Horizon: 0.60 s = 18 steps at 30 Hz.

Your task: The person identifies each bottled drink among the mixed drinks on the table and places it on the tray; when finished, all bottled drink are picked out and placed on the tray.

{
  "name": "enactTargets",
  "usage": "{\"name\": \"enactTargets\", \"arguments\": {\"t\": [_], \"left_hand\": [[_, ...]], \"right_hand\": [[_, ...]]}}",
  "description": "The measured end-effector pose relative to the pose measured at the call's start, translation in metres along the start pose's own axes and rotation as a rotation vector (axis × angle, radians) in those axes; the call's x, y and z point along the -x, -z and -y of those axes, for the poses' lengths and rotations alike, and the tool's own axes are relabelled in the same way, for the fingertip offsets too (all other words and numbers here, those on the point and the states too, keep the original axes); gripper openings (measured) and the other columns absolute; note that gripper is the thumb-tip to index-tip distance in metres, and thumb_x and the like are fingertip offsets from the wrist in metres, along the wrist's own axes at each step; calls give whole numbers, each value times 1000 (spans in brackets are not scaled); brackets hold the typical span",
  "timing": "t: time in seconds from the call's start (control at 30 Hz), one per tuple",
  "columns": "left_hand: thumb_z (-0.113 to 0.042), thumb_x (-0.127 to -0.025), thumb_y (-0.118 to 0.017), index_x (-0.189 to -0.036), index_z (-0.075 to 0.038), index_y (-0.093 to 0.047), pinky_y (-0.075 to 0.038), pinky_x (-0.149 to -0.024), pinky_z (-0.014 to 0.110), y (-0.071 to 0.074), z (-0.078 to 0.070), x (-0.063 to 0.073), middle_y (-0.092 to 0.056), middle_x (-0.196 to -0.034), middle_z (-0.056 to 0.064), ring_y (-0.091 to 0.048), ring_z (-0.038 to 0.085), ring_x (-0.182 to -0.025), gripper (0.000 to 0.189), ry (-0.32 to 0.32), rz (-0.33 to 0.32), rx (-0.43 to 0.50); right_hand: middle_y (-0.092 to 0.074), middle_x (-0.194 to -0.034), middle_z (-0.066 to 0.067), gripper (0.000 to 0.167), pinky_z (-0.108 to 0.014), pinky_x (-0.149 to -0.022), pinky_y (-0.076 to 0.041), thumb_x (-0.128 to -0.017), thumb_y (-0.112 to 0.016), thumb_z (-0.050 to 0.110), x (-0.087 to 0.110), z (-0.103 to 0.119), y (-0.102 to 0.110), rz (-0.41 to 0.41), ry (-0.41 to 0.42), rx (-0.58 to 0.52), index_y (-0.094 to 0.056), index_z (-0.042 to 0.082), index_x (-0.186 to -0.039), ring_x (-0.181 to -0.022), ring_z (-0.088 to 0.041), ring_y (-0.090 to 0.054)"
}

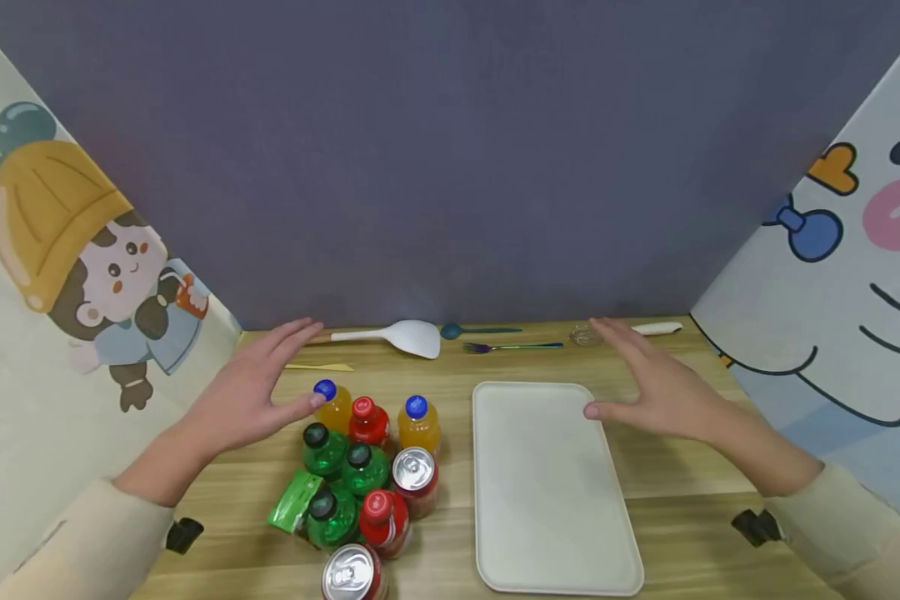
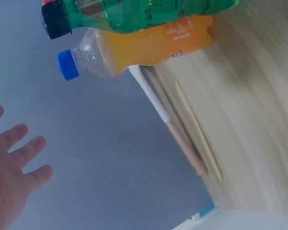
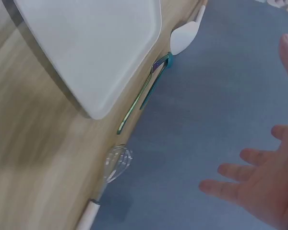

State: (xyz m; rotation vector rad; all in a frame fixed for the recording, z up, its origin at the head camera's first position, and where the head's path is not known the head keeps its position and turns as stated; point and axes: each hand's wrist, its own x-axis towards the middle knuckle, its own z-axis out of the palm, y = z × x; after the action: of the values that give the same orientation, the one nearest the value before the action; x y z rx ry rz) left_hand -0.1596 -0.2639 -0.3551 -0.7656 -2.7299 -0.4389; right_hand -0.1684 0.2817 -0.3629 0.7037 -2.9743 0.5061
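My left hand [image 1: 251, 392] hovers above the left part of the table, fingers straight and thumb spread, holding nothing. Below and to its right stand drinks in a cluster: orange bottles with blue caps [image 1: 420, 427], green bottles with black caps [image 1: 365, 471], red-capped bottles [image 1: 385, 525], cans [image 1: 416, 475] and a green box [image 1: 296, 501]. On the other side my right hand [image 1: 663, 387] is held in the air, thumb apart from straight fingers, nothing in it. It is nearest a white tray [image 1: 555, 492] and a whisk [image 1: 585, 335], which it partly covers in the head view.
Along the back edge lie a white spatula [image 1: 412, 337], a dark teal spoon [image 1: 453, 331], a rainbow-coloured fork [image 1: 517, 346] and a thin yellowish utensil [image 1: 321, 367]. A grey panel [image 1: 450, 167] rises behind, with cartoon-printed panels at both sides.
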Motion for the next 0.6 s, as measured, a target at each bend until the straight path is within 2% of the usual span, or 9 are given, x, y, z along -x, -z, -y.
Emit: {"name": "enactTargets", "arguments": {"t": [0.1,0.2,0.4,0.6], "left_hand": [[-44,-89,-75,-160,-20,-36,-39,-108,68,-1,5,4,-39,-162,11,-43,41,-142,84,50,6,63],[-39,-91,-74,-160,-18,-36,-38,-108,70,-4,8,7,-41,-161,13,-43,42,-142,81,84,21,134],[-33,-96,-69,-158,-15,-39,-42,-103,70,-17,17,14,-50,-153,16,-55,40,-129,71,129,62,276],[-28,-100,-65,-153,-10,-45,-42,-105,68,-38,27,20,-52,-149,19,-56,44,-129,59,179,94,436]], "right_hand": [[-23,-169,-17,117,-75,-106,-36,-80,-79,65,7,-8,-4,-11,-38,-51,-11,26,-166,-148,-50,-31],[-25,-168,-19,117,-76,-106,-34,-80,-82,59,14,-15,-7,-21,-54,-92,-12,23,-166,-146,-52,-32],[-26,-164,-28,112,-76,-100,-40,-86,-81,49,31,-30,-24,-2,-108,-213,-9,17,-166,-137,-58,-42],[-33,-159,-32,109,-72,-93,-49,-90,-78,46,46,-42,-44,46,-177,-347,-5,19,-166,-133,-60,-46]]}}
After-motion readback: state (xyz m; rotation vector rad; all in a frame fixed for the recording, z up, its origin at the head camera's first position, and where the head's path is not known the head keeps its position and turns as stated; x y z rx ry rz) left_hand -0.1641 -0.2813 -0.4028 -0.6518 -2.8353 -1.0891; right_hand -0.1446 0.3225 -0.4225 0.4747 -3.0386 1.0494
